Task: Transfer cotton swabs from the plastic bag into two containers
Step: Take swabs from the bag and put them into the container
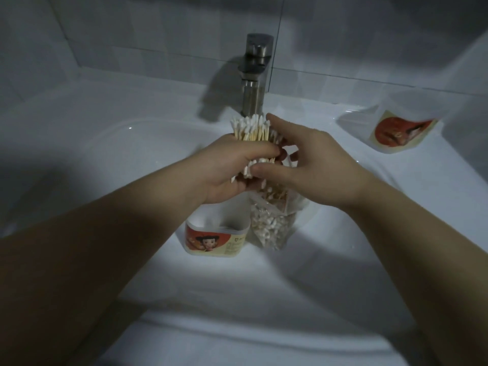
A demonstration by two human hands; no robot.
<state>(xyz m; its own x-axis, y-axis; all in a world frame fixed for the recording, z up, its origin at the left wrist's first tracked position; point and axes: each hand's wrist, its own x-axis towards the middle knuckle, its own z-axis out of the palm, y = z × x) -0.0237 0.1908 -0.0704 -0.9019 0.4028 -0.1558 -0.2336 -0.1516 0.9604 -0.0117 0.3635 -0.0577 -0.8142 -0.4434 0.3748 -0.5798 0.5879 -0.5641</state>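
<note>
My left hand grips a thick bundle of cotton swabs with wooden sticks, their white tips pointing up toward the tap. My right hand touches the bundle from the right, index finger on the top tips and thumb against the lower tips. Below the hands stands a clear plastic bag still holding many swabs. Beside it on the left is an open white container with a red cartoon label. A second white container with the same label lies tilted on the sink ledge at the right.
All of this is inside a white sink basin. A steel tap rises just behind the bundle. Grey wall tiles lie beyond. The light is dim, with shadow over the left side.
</note>
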